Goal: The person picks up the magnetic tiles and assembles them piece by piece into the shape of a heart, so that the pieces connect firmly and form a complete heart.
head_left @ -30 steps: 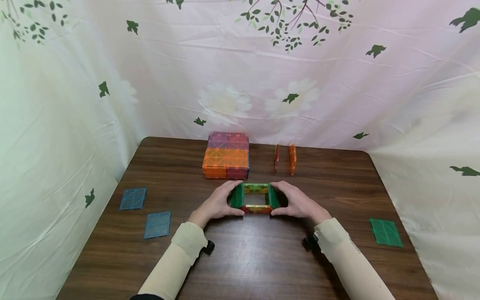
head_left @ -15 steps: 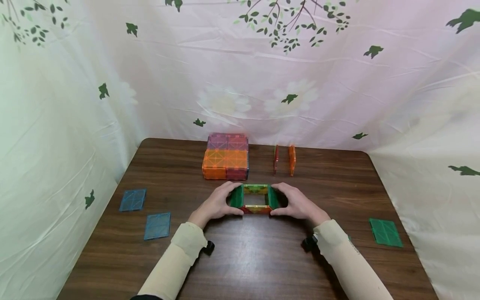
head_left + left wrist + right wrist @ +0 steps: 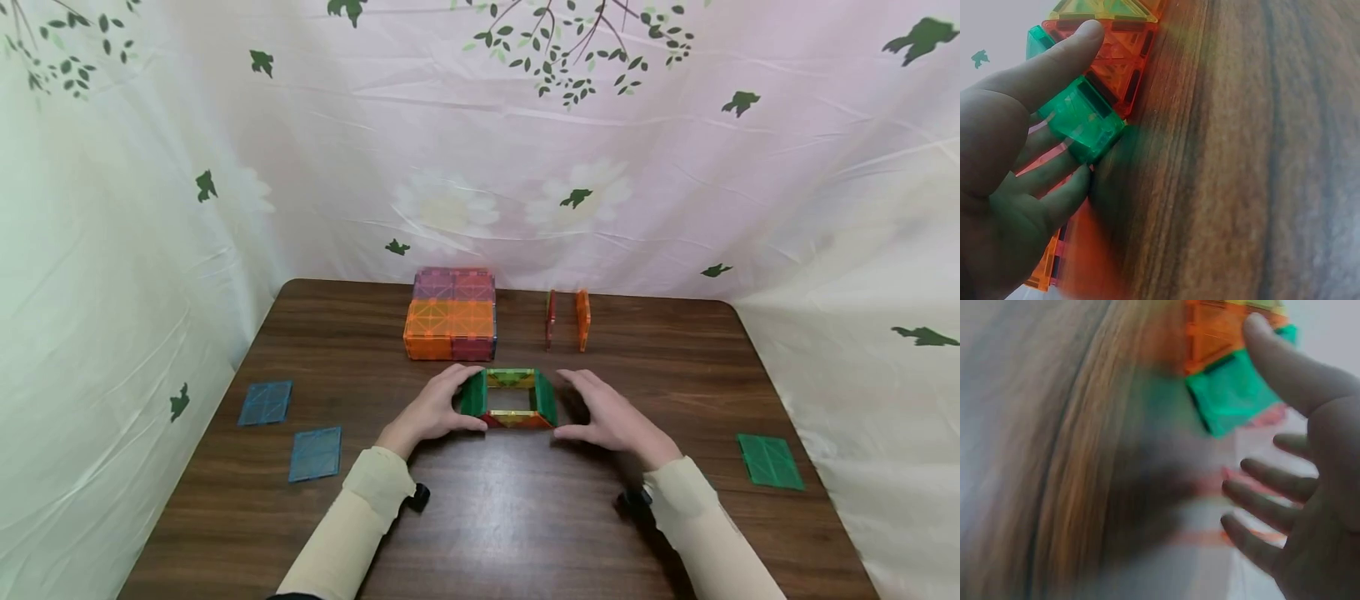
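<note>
A small open-topped box of magnetic tiles point(image 3: 517, 422) stands mid-table, with green side walls and yellow and orange-red walls at back and front. My left hand point(image 3: 431, 408) holds its left end, thumb at the front corner and fingertips at the back corner. In the left wrist view the thumb lies over the orange-red wall point(image 3: 1125, 78), and the other fingers are beside the green tile point(image 3: 1082, 119). My right hand point(image 3: 611, 414) is just off the right green wall point(image 3: 545, 400), thumb and fingers spread. The right wrist view shows a gap between its fingers and the green tile point(image 3: 1232, 394).
Behind stands a larger block of orange and purple tiles point(image 3: 450, 317). A red tile point(image 3: 551, 320) and an orange tile point(image 3: 582, 321) stand on edge right of it. Two blue tiles point(image 3: 266, 403) lie flat at left, a green tile point(image 3: 771, 461) at right. A printed curtain point(image 3: 480, 150) surrounds the table.
My right hand has let go of the box's right side and moved a little to the right. The left hand and the box have stayed in place.
</note>
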The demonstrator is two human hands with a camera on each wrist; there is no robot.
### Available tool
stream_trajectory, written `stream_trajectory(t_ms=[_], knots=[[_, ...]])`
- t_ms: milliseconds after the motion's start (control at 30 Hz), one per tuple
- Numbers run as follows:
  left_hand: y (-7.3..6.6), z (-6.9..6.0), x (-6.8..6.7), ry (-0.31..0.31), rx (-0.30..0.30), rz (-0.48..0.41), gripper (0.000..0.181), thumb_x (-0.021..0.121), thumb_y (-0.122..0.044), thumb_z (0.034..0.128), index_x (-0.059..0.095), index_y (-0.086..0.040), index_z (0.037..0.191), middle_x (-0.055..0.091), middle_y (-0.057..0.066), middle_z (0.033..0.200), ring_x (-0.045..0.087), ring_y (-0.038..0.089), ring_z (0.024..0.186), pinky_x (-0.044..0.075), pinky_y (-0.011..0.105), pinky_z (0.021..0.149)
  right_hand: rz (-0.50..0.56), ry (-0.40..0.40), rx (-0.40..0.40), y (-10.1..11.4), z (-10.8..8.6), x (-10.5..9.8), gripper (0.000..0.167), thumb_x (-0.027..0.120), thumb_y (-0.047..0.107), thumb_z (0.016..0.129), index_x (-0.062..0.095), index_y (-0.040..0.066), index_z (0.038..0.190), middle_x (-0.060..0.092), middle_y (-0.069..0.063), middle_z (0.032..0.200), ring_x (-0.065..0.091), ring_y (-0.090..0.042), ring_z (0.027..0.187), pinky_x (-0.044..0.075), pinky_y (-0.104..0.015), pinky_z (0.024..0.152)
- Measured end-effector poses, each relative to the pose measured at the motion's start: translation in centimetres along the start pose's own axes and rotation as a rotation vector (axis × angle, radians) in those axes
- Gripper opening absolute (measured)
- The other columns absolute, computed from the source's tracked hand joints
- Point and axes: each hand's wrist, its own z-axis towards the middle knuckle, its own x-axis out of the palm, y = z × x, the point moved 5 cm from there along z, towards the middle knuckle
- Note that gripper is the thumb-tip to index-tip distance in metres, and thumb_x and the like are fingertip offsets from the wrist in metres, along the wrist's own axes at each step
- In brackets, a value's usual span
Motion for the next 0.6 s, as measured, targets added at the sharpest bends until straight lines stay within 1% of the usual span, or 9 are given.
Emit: stream_trajectory(t_ms=[100, 167, 233, 333, 400, 433, 467, 533, 600], knots=[[0.0, 0.1, -0.1, -0.004, 0.002, 0.0, 0.095, 0.093, -0.041, 0.0806, 0.046, -0.018, 0.159, 0.052, 0.005, 0.152, 0.053, 0.025, 0.133, 0.047, 0.05, 0.111, -0.094, -0.061, 0.107, -0.9, -2.8, -1.6, 0.1, 0.085, 0.055, 0.085, 0.04, 0.005, 0.16, 0.052, -0.022, 0.148, 0.057, -0.041, 0.13, 0.052, -0.062, 0.098], [0.1, 0.2, 0.0, -0.004, 0.002, 0.005, 0.094, 0.093, -0.042, 0.0808, 0.046, -0.019, 0.159, 0.054, 0.004, 0.149, 0.055, 0.023, 0.129, 0.048, 0.049, 0.109, -0.148, -0.066, 0.199, -1.7, -5.0, -2.5, 0.099, 0.083, 0.058, 0.086, 0.043, 0.001, 0.156, 0.052, -0.029, 0.142, 0.058, -0.047, 0.124, 0.053, -0.064, 0.092], [0.2, 0.2, 0.0, -0.005, 0.002, 0.009, 0.093, 0.093, -0.042, 0.0807, 0.046, -0.02, 0.158, 0.055, 0.003, 0.145, 0.056, 0.022, 0.125, 0.05, 0.047, 0.107, -0.187, -0.033, 0.291, -2.5, -7.2, -3.1, 0.098, 0.081, 0.061, 0.086, 0.047, -0.003, 0.152, 0.051, -0.036, 0.135, 0.056, -0.055, 0.118, 0.053, -0.066, 0.086], [0.3, 0.0, 0.1, -0.011, 0.005, 0.011, 0.093, 0.093, -0.042, 0.0809, 0.047, -0.02, 0.158, 0.057, 0.002, 0.139, 0.056, 0.02, 0.119, 0.051, 0.045, 0.104, -0.209, 0.075, 0.413, -3.8, -10.2, -3.1, 0.101, 0.08, 0.067, 0.083, 0.05, -0.005, 0.148, 0.046, -0.044, 0.131, 0.049, -0.065, 0.115, 0.052, -0.068, 0.079], [0.4, -0.1, 0.1, -0.017, 0.007, 0.004, 0.093, 0.093, -0.041, 0.0808, 0.047, -0.019, 0.158, 0.057, 0.002, 0.137, 0.056, 0.019, 0.117, 0.051, 0.045, 0.103, -0.221, 0.116, 0.456, -4.5, -11.6, -2.5, 0.101, 0.08, 0.068, 0.082, 0.051, -0.003, 0.148, 0.043, -0.046, 0.132, 0.047, -0.068, 0.114, 0.052, -0.069, 0.076], [0.4, -0.2, 0.1, -0.019, 0.009, 0.002, 0.092, 0.093, -0.041, 0.0808, 0.047, -0.019, 0.158, 0.057, 0.002, 0.136, 0.056, 0.019, 0.117, 0.051, 0.045, 0.103, -0.226, 0.122, 0.467, -4.7, -12.1, -2.3, 0.1, 0.08, 0.068, 0.082, 0.051, -0.002, 0.147, 0.042, -0.046, 0.132, 0.046, -0.069, 0.114, 0.052, -0.069, 0.075], [0.4, -0.2, 0.1, -0.022, 0.011, -0.002, 0.092, 0.093, -0.041, 0.0808, 0.047, -0.019, 0.158, 0.057, 0.002, 0.136, 0.056, 0.019, 0.117, 0.051, 0.045, 0.103, -0.23, 0.111, 0.468, -4.9, -12.5, -2.0, 0.096, 0.081, 0.065, 0.083, 0.052, -0.001, 0.147, 0.043, -0.046, 0.133, 0.046, -0.069, 0.114, 0.052, -0.069, 0.075], [0.5, -0.3, 0.1, -0.027, 0.012, -0.008, 0.092, 0.093, -0.04, 0.0806, 0.048, -0.019, 0.158, 0.057, 0.001, 0.136, 0.057, 0.019, 0.117, 0.051, 0.044, 0.103, -0.231, 0.067, 0.471, -4.8, -13.2, -1.7, 0.09, 0.082, 0.057, 0.086, 0.051, -0.002, 0.146, 0.041, -0.048, 0.133, 0.045, -0.071, 0.115, 0.05, -0.071, 0.079], [0.5, -0.2, 0.1, -0.027, 0.019, -0.012, 0.092, 0.093, -0.041, 0.0809, 0.047, -0.019, 0.158, 0.057, 0.002, 0.137, 0.057, 0.019, 0.118, 0.051, 0.044, 0.103, -0.225, 0.046, 0.518, -4.6, -13.9, -1.7, 0.089, 0.08, 0.055, 0.089, 0.047, -0.005, 0.147, 0.037, -0.051, 0.13, 0.041, -0.073, 0.115, 0.047, -0.072, 0.082]])
